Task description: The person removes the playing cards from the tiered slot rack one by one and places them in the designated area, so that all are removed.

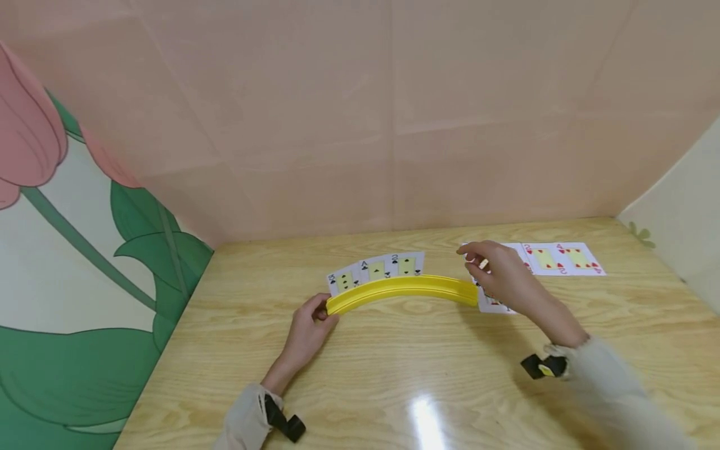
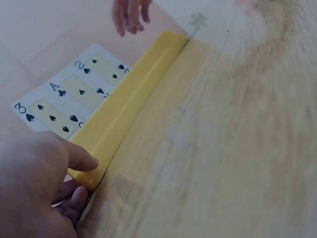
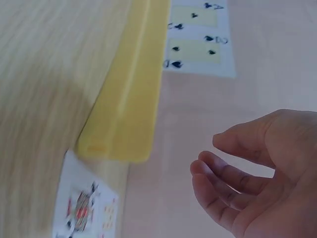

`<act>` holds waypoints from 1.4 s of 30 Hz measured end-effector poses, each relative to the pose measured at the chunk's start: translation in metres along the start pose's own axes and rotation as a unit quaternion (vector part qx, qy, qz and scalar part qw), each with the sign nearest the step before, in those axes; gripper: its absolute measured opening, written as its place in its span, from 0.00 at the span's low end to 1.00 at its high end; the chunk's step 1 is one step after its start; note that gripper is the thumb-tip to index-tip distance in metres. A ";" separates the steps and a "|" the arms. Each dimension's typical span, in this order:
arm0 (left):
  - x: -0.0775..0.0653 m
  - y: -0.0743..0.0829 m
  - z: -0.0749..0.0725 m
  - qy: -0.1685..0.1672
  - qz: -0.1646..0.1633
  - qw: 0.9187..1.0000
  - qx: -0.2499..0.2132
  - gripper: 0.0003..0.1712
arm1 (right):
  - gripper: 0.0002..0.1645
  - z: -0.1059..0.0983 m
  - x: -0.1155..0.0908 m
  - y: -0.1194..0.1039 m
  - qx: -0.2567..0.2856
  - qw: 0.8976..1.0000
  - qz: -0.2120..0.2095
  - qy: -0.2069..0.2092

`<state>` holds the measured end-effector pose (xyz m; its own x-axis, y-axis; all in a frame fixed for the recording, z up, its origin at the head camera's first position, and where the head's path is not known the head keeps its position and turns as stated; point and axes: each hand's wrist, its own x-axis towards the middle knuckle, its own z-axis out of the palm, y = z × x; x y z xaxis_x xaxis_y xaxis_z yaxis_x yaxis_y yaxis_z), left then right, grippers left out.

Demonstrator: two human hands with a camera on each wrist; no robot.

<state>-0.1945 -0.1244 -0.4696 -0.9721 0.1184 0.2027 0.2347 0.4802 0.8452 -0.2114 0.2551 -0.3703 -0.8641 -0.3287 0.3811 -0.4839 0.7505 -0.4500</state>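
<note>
A curved yellow playing-card holder (image 1: pixel 402 286) lies on the table. Three cards stand in its left half: a three of spades (image 2: pixel 49 116), an ace of clubs (image 2: pixel 79 91) and a two of spades (image 2: pixel 104 67). My left hand (image 1: pixel 308 331) grips the holder's left end, thumb on the near face and other fingers curled round the end. Over the holder's right end hovers my right hand (image 1: pixel 500 275), fingers loosely bent and nothing between them. Partly hidden beneath it, a face card (image 3: pixel 81 210) lies on the table beside that end.
Further right lie a two of hearts (image 1: pixel 542 258) and a four of hearts (image 1: pixel 579 257), side by side and face up. Behind the wooden table (image 1: pixel 360 387) rises a pinkish wall covering (image 1: pixel 360 125). A flower-patterned panel (image 1: pixel 84 269) borders the left side.
</note>
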 end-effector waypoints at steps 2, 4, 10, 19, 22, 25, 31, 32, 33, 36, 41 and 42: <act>0.000 0.000 0.000 0.001 0.000 1.000 -0.001 0.19 | 0.17 0.001 0.004 -0.006 0.001 1.000 -0.005 0.003; 0.000 0.000 0.000 0.001 -0.001 1.000 -0.002 0.19 | 0.16 0.003 0.008 -0.011 0.004 1.000 -0.008 0.004; 0.000 0.000 0.001 0.003 0.001 1.000 -0.003 0.19 | 0.16 0.009 0.021 -0.026 0.034 0.999 -0.008 0.003; -0.002 0.001 0.000 0.002 -0.001 1.000 -0.004 0.19 | 0.15 0.016 0.037 -0.046 0.073 0.997 -0.005 0.000; -0.003 0.002 -0.001 0.002 0.002 1.000 -0.004 0.19 | 0.15 0.022 0.040 -0.050 0.084 0.996 -0.002 -0.001; -0.004 0.003 -0.001 0.001 0.004 1.000 -0.004 0.19 | 0.15 0.029 0.040 -0.052 0.091 0.996 0.000 -0.007; -0.005 0.005 -0.002 0.002 0.002 1.000 -0.005 0.19 | 0.14 0.038 0.040 -0.051 0.090 0.996 -0.006 -0.013; -0.005 0.006 -0.002 0.002 0.002 1.000 -0.005 0.19 | 0.14 0.039 0.040 -0.050 0.091 0.996 -0.007 -0.014; -0.004 0.006 -0.002 0.002 0.003 1.000 -0.005 0.19 | 0.14 0.040 0.039 -0.049 0.090 0.996 -0.008 -0.014; -0.004 0.006 -0.001 0.002 0.004 1.000 -0.004 0.19 | 0.13 0.042 0.039 -0.047 0.091 0.996 -0.010 -0.016; -0.004 0.006 0.000 0.002 0.004 1.000 -0.005 0.19 | 0.12 0.046 0.038 -0.042 0.083 0.996 -0.011 -0.019; -0.004 0.005 0.000 0.002 0.004 1.000 -0.006 0.19 | 0.12 0.047 0.038 -0.042 0.080 0.997 -0.011 -0.019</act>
<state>-0.1895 -0.1221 -0.4660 -0.9700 0.1182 0.2125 0.2432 0.4683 0.8494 -0.2302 0.1847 -0.3748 -0.8563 -0.3674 0.3630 -0.5158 0.6432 -0.5658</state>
